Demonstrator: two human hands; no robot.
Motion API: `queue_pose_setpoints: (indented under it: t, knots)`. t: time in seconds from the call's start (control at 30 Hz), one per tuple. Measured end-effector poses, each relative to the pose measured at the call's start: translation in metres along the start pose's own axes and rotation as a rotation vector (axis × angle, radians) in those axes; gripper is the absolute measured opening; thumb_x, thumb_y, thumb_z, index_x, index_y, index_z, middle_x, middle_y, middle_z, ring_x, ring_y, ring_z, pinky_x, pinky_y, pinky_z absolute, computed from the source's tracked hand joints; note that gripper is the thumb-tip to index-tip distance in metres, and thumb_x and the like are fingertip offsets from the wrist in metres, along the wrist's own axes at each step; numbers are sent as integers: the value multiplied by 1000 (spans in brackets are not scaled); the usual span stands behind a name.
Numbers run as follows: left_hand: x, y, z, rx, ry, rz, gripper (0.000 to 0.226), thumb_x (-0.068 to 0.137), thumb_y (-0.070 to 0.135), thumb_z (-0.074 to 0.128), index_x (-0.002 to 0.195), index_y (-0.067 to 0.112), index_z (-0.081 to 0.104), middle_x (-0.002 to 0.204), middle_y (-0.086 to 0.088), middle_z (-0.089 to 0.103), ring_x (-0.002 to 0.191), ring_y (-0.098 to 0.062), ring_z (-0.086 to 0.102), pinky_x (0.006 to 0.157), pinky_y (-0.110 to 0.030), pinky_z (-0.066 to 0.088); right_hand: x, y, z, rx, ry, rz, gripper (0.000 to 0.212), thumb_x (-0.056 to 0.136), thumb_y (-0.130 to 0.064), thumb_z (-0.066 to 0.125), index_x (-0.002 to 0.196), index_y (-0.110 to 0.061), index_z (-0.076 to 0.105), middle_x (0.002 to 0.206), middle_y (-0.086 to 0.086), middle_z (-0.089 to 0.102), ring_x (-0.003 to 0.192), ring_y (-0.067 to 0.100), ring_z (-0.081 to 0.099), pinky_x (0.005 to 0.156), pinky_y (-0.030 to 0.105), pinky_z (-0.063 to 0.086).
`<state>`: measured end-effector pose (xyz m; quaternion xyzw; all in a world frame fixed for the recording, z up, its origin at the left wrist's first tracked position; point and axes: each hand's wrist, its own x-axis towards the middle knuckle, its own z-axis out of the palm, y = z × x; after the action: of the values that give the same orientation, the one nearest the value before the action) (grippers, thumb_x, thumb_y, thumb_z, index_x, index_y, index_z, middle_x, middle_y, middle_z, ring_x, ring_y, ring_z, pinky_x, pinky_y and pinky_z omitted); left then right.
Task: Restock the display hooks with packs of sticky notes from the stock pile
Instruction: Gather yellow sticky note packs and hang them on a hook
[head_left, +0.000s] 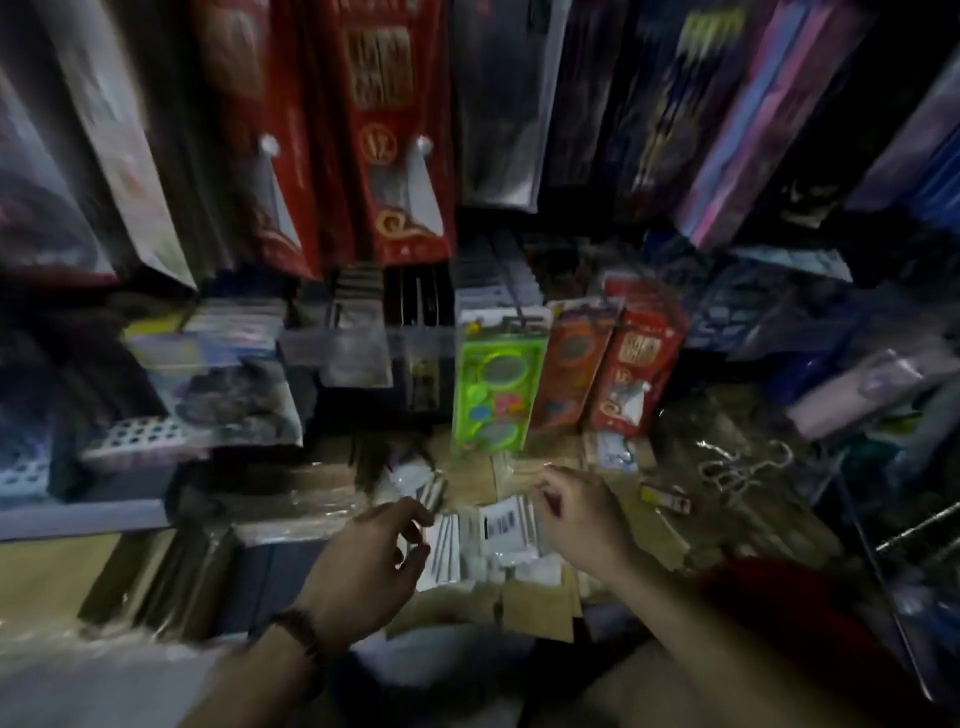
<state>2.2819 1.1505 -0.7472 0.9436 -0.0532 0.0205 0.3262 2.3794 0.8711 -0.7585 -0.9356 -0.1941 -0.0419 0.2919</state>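
White-carded packs of sticky notes (493, 535) lay in the stock pile, low centre, between your hands. Left hand (374, 561): grip curled at the pile's left edge. Right hand (582, 514): grip curled at its upper right. Pinching or not: cannot tell, blurred. Judged early; no pack lifted clear, hanging all left to do. Goods crowded every side; open room only upward toward the display hooks (423, 148).

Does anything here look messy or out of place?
Yes. The white packs at the bottom centre lie fanned and overlapping, not stacked, and some bare metal hooks lie loose on the clutter to their right. Blur hides finer detail.
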Motion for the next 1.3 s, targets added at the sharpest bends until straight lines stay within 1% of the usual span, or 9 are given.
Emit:
queue_pose_setpoints:
  t: [0.1, 0.33, 0.47, 0.63, 0.77, 0.97, 1.13, 1.23, 1.3]
  knots:
    - [16, -26, 38, -7, -80, -120, 31, 96, 36, 68, 122, 42, 54, 103, 23, 70, 72, -2, 68, 75, -35, 59, 6, 46, 54, -177, -259, 113, 12, 102, -29, 58, 111, -27, 66, 105, -12, 60, 102, 20, 67, 76, 35, 53]
    - [31, -74, 100, -71, -272, -273, 24, 98, 28, 67, 117, 41, 58, 98, 20, 74, 78, 1, 67, 73, -26, 57, 34, 106, 141, -501, -636, 183, 77, 99, -30, 71, 162, -16, 30, 165, 16, 22, 144, 37, 44, 105, 46, 52]
    - [36, -83, 108, -65, -366, -305, 22, 100, 35, 67, 119, 41, 58, 104, 15, 78, 88, 0, 68, 78, -25, 58, 48, 124, 172, -541, -666, 107, 87, 102, -28, 67, 169, -18, 12, 176, 13, -4, 162, 38, 6, 124, 49, 31]
    - [50, -77, 110, -111, -336, -333, 41, 102, 39, 67, 136, 33, 45, 111, 12, 77, 96, -5, 70, 79, -27, 52, 56, 133, 195, -432, -656, 255, 99, 104, -21, 65, 170, -18, -8, 175, 11, -26, 162, 33, -21, 133, 49, 2]
    - [58, -71, 113, -148, -331, -346, 49, 102, 37, 67, 144, 28, 44, 115, 9, 76, 110, -16, 71, 89, -30, 52, 57, 135, 210, -462, -682, 285, 100, 101, -8, 61, 170, -18, -11, 170, 16, -35, 161, 36, -23, 132, 48, 3]
    - [57, -69, 116, -96, -367, -306, 58, 101, 42, 65, 149, 28, 36, 121, 4, 76, 108, -24, 73, 92, -44, 56, 41, 134, 216, -470, -576, 283, 74, 110, -23, 44, 170, -12, 3, 174, 30, -4, 162, 45, 6, 131, 53, 14]
    - [59, -70, 115, -95, -380, -332, 52, 94, 47, 60, 142, 34, 43, 119, 5, 76, 110, -22, 72, 93, -43, 57, 40, 129, 210, -672, -607, 165, 82, 106, -25, 57, 168, -5, 8, 167, 42, 12, 155, 51, 23, 125, 55, 26]
    - [60, -70, 117, -104, -365, -323, 47, 101, 36, 64, 144, 30, 48, 117, 9, 77, 112, -16, 70, 92, -35, 55, 48, 129, 204, -790, -619, 123, 89, 68, -15, 93, 147, 2, 55, 121, 37, 68, 108, 48, 70, 90, 52, 60]
    - [60, -71, 116, -113, -343, -321, 46, 101, 36, 65, 144, 30, 50, 114, 11, 77, 108, -14, 70, 87, -32, 54, 52, 131, 198, -737, -616, 162, 85, 45, -12, 100, 125, -1, 73, 85, 24, 75, 72, 39, 74, 63, 43, 61]
